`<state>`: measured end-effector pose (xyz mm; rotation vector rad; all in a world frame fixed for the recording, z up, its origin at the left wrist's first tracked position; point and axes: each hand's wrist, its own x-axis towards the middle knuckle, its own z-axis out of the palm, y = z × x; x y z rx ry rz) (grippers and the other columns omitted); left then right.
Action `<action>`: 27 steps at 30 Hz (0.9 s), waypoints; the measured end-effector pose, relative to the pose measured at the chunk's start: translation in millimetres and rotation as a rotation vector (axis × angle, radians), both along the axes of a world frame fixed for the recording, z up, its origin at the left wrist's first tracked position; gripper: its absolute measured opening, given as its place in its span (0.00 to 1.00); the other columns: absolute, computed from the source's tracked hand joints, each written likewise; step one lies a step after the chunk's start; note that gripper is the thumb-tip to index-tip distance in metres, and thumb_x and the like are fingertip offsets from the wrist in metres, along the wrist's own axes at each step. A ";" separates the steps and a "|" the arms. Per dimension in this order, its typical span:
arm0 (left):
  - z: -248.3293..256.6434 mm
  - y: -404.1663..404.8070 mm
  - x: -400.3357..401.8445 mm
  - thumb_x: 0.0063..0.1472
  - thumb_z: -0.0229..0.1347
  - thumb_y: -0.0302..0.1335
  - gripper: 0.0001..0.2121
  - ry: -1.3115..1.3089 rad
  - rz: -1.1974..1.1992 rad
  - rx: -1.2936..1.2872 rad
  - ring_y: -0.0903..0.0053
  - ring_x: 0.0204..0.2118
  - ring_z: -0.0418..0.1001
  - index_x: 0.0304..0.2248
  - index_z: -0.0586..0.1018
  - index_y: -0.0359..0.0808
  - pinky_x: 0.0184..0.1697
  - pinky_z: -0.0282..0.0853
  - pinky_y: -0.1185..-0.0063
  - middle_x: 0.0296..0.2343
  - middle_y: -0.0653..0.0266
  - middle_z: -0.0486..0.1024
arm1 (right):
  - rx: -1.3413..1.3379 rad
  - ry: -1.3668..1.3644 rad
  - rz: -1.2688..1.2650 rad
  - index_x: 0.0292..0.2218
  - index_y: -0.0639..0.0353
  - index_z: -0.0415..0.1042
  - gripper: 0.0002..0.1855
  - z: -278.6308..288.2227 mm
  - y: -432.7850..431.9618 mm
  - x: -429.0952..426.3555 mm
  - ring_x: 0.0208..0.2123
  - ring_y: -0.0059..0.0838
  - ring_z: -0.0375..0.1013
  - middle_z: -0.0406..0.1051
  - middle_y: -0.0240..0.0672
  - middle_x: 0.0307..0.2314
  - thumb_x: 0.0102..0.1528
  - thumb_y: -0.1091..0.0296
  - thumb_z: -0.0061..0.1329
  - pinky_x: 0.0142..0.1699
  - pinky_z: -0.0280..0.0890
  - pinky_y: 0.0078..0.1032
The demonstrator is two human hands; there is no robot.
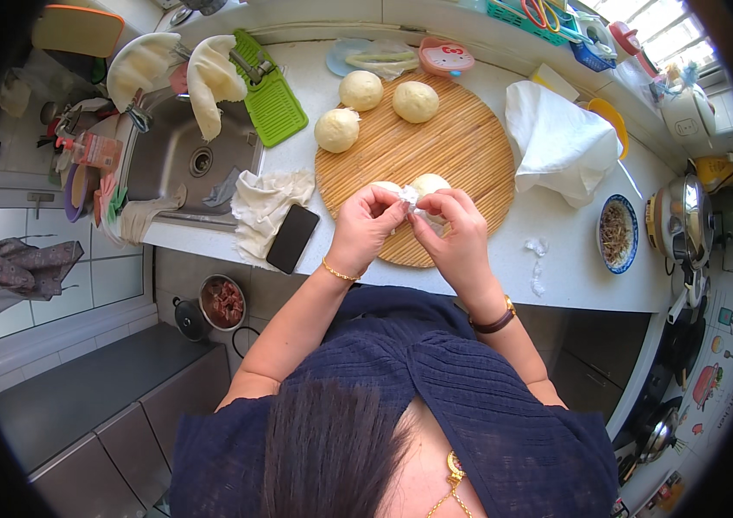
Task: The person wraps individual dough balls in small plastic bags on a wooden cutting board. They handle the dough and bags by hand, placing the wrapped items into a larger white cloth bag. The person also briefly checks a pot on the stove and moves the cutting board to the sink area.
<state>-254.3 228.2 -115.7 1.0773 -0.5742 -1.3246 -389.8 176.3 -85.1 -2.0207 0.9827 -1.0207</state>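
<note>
My left hand [366, 223] and my right hand [457, 226] meet over the near part of a round wooden slatted board [463, 142]. Both pinch a small crumpled white scrap [408, 195], thin paper or film, between thumb and fingers. Just behind my fingers lies a pale round dough ball or bun [431, 184]; another [384, 186] is partly hidden by my left hand. Farther back, three more pale balls sit towards the board's far left: one [360, 90] at the back, one [416, 101] to its right and one [337, 130] at the left edge.
A black phone [293, 238] rests by a cream cloth [276, 194], near the steel sink [211, 194]. Right of the board are a white cloth or paper sheet [554, 136], white scraps [537, 265] and a blue-rimmed bowl [618, 233]. A pink lidded box [446, 57] stands behind.
</note>
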 end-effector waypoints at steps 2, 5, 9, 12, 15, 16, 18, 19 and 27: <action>2.6 -0.4 0.6 0.54 0.53 0.25 0.05 -0.002 -0.033 0.015 0.86 0.27 0.68 0.28 0.70 0.33 0.32 0.65 0.88 0.24 0.67 0.72 | -0.052 0.060 -0.019 0.25 0.61 0.71 0.06 -3.6 0.9 0.8 0.23 0.33 0.68 0.68 0.36 0.21 0.41 0.73 0.52 0.30 0.64 0.25; -0.5 -1.6 4.6 0.54 0.53 0.25 0.06 0.018 -0.072 0.025 0.86 0.26 0.68 0.29 0.70 0.33 0.32 0.65 0.88 0.24 0.67 0.71 | -0.027 0.064 -0.001 0.24 0.61 0.71 0.05 -9.1 6.0 3.7 0.24 0.35 0.68 0.68 0.37 0.21 0.41 0.72 0.51 0.30 0.64 0.26; -10.2 0.1 4.1 0.55 0.52 0.30 0.08 0.199 -0.072 0.073 0.86 0.26 0.67 0.29 0.69 0.34 0.32 0.65 0.86 0.24 0.68 0.70 | 0.042 0.019 0.011 0.23 0.62 0.71 0.04 -11.5 8.9 7.7 0.23 0.35 0.69 0.68 0.38 0.21 0.41 0.73 0.50 0.27 0.64 0.26; -4.5 0.6 -3.3 0.55 0.52 0.32 0.09 0.333 -0.041 0.142 0.88 0.24 0.65 0.28 0.69 0.36 0.30 0.65 0.86 0.22 0.71 0.69 | 0.154 -0.036 0.001 0.22 0.63 0.71 0.03 -19.2 6.1 6.3 0.20 0.33 0.69 0.68 0.39 0.20 0.41 0.74 0.49 0.25 0.64 0.25; -8.6 1.7 -6.1 0.56 0.51 0.33 0.09 0.395 -0.037 0.134 0.87 0.24 0.65 0.28 0.69 0.36 0.31 0.66 0.85 0.23 0.71 0.68 | 0.164 -0.026 -0.037 0.22 0.64 0.71 0.03 -18.2 8.9 7.9 0.19 0.31 0.69 0.68 0.39 0.19 0.41 0.74 0.49 0.24 0.64 0.23; -11.0 1.7 -6.7 0.56 0.51 0.33 0.09 0.408 -0.032 0.129 0.88 0.24 0.65 0.28 0.69 0.36 0.31 0.65 0.85 0.23 0.71 0.68 | 0.243 -0.038 -0.037 0.22 0.64 0.71 0.03 -17.7 8.5 7.7 0.19 0.30 0.69 0.68 0.39 0.19 0.41 0.74 0.49 0.25 0.64 0.23; -12.1 1.9 -6.9 0.56 0.51 0.33 0.09 0.377 -0.022 0.113 0.88 0.25 0.65 0.28 0.69 0.36 0.32 0.65 0.85 0.23 0.71 0.68 | 0.402 -0.063 -0.037 0.22 0.64 0.71 0.03 -16.6 7.0 6.8 0.19 0.30 0.69 0.68 0.39 0.19 0.41 0.74 0.49 0.25 0.65 0.23; -12.0 1.9 -6.7 0.56 0.50 0.33 0.09 0.332 -0.016 0.102 0.88 0.25 0.65 0.28 0.69 0.36 0.32 0.65 0.85 0.23 0.71 0.68 | 0.351 -0.070 -0.038 0.22 0.64 0.70 0.04 -15.7 5.9 6.5 0.19 0.29 0.69 0.68 0.38 0.19 0.42 0.74 0.49 0.26 0.65 0.22; -7.8 3.3 -4.8 0.56 0.51 0.32 0.09 0.208 -0.007 0.016 0.88 0.26 0.66 0.29 0.70 0.34 0.32 0.65 0.87 0.23 0.71 0.69 | 0.152 -0.067 0.012 0.24 0.65 0.70 0.05 -21.5 -0.6 4.1 0.20 0.27 0.69 0.69 0.37 0.19 0.42 0.74 0.49 0.27 0.65 0.21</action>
